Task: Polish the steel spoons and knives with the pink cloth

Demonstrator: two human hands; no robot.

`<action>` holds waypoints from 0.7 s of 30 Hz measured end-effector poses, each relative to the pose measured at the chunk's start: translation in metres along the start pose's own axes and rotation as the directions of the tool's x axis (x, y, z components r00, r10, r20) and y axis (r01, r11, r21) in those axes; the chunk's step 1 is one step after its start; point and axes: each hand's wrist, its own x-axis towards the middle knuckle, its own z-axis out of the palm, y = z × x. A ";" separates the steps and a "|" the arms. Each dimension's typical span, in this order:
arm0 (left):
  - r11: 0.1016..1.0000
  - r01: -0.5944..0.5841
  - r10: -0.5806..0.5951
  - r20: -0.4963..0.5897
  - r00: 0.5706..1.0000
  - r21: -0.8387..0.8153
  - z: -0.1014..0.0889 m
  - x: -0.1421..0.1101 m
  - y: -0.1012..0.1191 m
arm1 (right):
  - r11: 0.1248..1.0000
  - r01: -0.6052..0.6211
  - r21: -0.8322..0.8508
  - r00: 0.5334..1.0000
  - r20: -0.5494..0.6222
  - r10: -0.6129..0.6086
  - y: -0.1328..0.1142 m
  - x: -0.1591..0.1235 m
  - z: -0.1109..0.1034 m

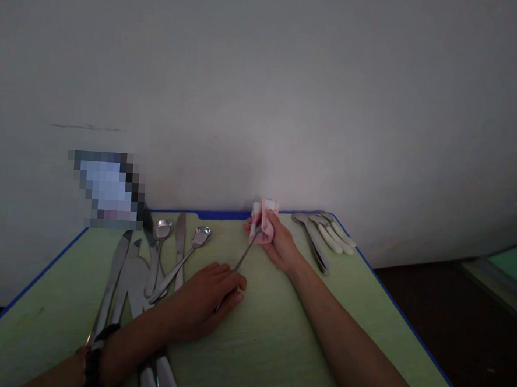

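My left hand (pixel 212 299) is closed around the near end of a thin piece of metal cutlery (pixel 244 257), which slants up and away to the right. A small pink and white cloth (pixel 263 229) is wrapped over the far end, so I cannot tell what kind of cutlery it is. Pinching that cloth, my right hand (pixel 280 241) is above the far part of the table. Left of my hands lie a shiny spoon (pixel 202 235), another spoon (pixel 163 230) and a table knife (pixel 180 235). My left forearm partly covers several more knives (pixel 117 272).
The pale green table (pixel 276 335) has a blue edge and stands against a grey wall (pixel 291 90). Spoons with dark handles (pixel 312 243) and several white-handled pieces (pixel 337 239) lie at its far right. A blurred-out screen (pixel 107 190) leans at the far left.
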 end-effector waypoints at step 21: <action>1.000 0.012 -0.012 0.036 0.999 0.020 0.001 -0.002 -0.001 | 0.999 0.009 -0.041 0.999 0.031 -0.008 0.001 -0.001 -0.001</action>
